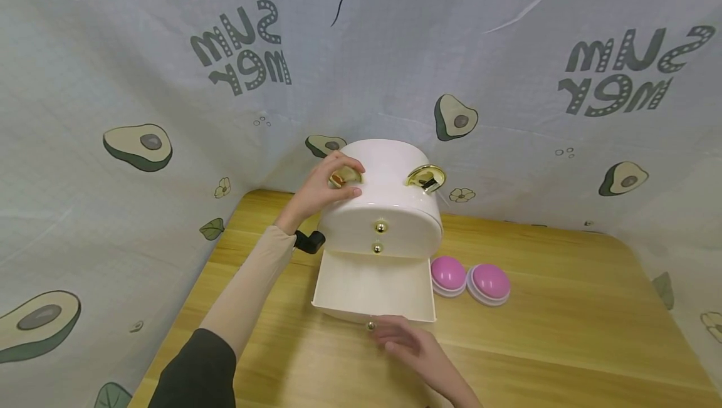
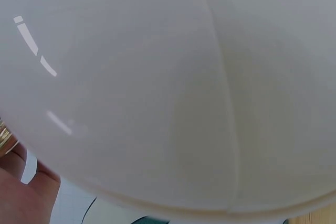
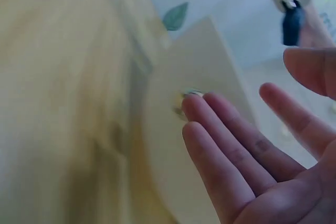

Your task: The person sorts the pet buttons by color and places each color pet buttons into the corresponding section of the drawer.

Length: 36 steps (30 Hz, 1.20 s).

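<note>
A glossy white storage box (image 1: 389,163) with gold ear-shaped handles stands on the table. My left hand (image 1: 324,190) holds the gold ear (image 1: 346,175) on its left side, thumb in front and fingers behind. The right gold ear (image 1: 426,178) is untouched. The lowest drawer (image 1: 372,282) is pulled far out and has nothing in it; two small gold knobs sit on the front above. Close by the drawer's own gold knob (image 1: 370,326) is my right hand (image 1: 414,351), its fingers extended; in the right wrist view the fingertips overlap the knob. White box wall fills the left wrist view.
Two round pink-domed things (image 1: 448,272) with white rims stand side by side, right of the drawer. Behind the box hangs a pale curtain (image 1: 372,82) printed with avocados. The wooden table (image 1: 564,295) extends to the right.
</note>
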{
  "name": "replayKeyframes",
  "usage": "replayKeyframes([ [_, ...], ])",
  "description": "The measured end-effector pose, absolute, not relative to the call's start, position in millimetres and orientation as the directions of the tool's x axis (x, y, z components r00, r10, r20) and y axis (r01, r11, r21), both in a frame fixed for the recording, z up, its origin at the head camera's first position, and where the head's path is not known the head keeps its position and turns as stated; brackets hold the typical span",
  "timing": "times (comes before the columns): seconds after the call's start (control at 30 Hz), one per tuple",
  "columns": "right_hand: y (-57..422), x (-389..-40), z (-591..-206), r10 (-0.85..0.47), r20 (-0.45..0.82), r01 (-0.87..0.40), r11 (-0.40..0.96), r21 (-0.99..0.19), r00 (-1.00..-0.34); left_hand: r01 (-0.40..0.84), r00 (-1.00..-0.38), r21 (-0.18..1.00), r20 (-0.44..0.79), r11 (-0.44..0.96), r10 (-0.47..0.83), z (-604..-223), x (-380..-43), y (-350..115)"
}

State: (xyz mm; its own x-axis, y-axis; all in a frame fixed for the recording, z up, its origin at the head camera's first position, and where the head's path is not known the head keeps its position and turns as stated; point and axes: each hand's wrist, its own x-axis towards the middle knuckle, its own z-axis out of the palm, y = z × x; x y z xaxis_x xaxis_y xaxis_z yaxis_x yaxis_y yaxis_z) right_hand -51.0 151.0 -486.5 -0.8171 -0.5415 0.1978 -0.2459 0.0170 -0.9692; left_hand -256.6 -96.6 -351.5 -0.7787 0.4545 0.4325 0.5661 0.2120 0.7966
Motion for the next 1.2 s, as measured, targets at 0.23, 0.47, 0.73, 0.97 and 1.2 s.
replayKeyframes([
  [0.23,179,-57,-459,-0.475,0.273,-0.331,0.040,-0.943,-0.837,0.560,-0.781,0.803,0.430,0.203,0.452,-350,-256,-96],
  [0.47,205,-67,-446,-0.354,0.285,-0.306,0.002,-0.952,-0.891,0.563,-0.781,0.800,0.431,0.210,0.452,-349,-256,-97],
  [0.73,219,-73,-447,-0.159,0.261,-0.270,0.038,-0.962,-0.952,0.567,-0.778,0.795,0.432,0.215,0.456,-350,-256,-97],
  [0.97,228,-85,-463,-0.009,0.180,-0.179,0.172,-0.969,-0.984,0.569,-0.778,0.794,0.436,0.213,0.453,-350,-256,-97],
  [1.2,236,-96,-482,0.012,0.173,-0.165,0.228,-0.959,-0.985,0.571,-0.777,0.792,0.436,0.218,0.453,-350,-256,-96],
])
